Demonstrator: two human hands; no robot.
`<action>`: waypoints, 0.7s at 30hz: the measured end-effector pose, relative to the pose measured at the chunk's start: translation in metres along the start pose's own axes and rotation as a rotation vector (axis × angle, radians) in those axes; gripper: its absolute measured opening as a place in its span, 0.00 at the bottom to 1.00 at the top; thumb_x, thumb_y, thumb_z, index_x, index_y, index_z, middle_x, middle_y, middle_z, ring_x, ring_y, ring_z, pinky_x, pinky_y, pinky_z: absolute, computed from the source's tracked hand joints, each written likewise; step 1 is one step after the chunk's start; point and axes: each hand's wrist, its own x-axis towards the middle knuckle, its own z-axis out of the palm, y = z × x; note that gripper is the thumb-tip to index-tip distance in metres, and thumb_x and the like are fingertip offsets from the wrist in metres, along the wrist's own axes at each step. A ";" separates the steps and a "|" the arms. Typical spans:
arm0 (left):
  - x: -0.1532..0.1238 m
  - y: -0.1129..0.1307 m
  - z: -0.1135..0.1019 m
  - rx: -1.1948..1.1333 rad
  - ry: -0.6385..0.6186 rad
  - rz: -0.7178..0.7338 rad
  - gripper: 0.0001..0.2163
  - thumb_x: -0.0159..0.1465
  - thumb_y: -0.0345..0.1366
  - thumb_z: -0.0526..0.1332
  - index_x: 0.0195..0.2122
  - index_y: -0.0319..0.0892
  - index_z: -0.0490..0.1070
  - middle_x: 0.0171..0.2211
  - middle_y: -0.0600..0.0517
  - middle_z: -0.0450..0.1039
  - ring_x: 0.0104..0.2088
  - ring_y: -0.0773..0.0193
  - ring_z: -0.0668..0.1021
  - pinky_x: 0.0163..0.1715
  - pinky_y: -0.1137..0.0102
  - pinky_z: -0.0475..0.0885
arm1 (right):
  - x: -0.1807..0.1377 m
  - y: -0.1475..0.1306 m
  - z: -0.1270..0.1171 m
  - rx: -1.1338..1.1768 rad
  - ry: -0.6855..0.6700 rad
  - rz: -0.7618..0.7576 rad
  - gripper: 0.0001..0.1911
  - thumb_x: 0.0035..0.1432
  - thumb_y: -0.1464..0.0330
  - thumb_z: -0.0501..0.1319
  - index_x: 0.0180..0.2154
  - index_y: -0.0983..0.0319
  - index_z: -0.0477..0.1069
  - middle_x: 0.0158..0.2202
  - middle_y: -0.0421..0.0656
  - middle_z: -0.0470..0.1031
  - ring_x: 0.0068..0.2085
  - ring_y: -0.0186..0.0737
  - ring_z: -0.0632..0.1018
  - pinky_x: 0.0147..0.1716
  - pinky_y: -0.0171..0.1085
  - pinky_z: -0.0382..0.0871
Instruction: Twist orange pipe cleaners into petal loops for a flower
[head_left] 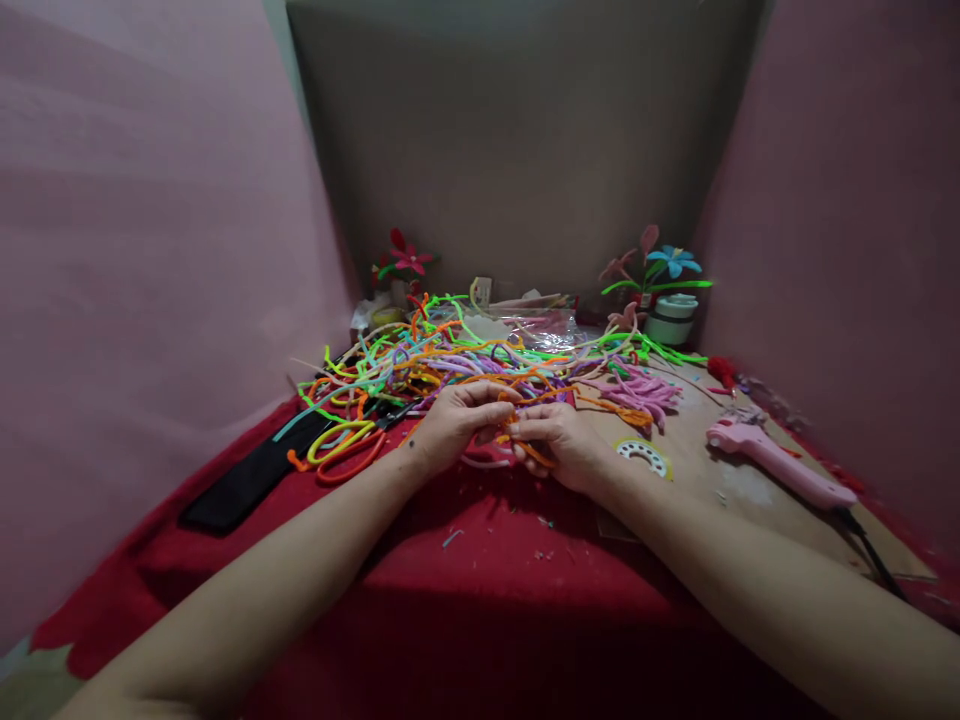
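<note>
Both hands meet over the front of the table, working on an orange pipe cleaner (538, 455). My left hand (463, 420) is closed, with thumb and fingertips pinching the bent orange piece. From the other side my right hand (559, 440) pinches the same piece, and part of it curves below those fingers. How it is bent between the fingertips is partly hidden. Just beyond the hands lies a tangled heap of pipe cleaners (442, 365) in many colours. A bundle of orange pipe cleaners (626, 412) is near my right hand.
Scissors (349, 450) with red and yellow handles lie left, by a black flat case (247, 480). At right are a pink glue gun (780, 465), a round white-and-yellow template (643, 458) and pink pipe cleaners (645, 392). Behind stand a white jar (671, 320) and a blue flower (675, 262).
</note>
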 end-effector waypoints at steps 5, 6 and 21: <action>0.001 -0.001 -0.001 -0.054 0.047 -0.007 0.06 0.53 0.35 0.65 0.28 0.38 0.69 0.22 0.55 0.69 0.20 0.74 0.69 0.21 0.76 0.64 | 0.002 0.004 0.000 0.051 -0.039 0.006 0.09 0.40 0.67 0.65 0.21 0.65 0.67 0.14 0.39 0.70 0.11 0.28 0.64 0.10 0.29 0.53; 0.001 -0.001 0.000 -0.062 0.068 -0.002 0.07 0.54 0.35 0.64 0.27 0.38 0.68 0.21 0.56 0.69 0.20 0.74 0.68 0.21 0.77 0.63 | 0.003 0.004 0.000 0.065 -0.042 0.007 0.09 0.41 0.67 0.65 0.21 0.66 0.67 0.15 0.39 0.70 0.12 0.28 0.64 0.10 0.29 0.53; -0.004 0.002 0.002 0.003 -0.015 -0.189 0.09 0.54 0.38 0.63 0.29 0.36 0.71 0.21 0.55 0.67 0.19 0.74 0.67 0.19 0.77 0.61 | 0.002 0.003 0.000 0.077 -0.001 0.060 0.08 0.38 0.69 0.64 0.18 0.65 0.67 0.13 0.41 0.70 0.11 0.29 0.64 0.09 0.29 0.54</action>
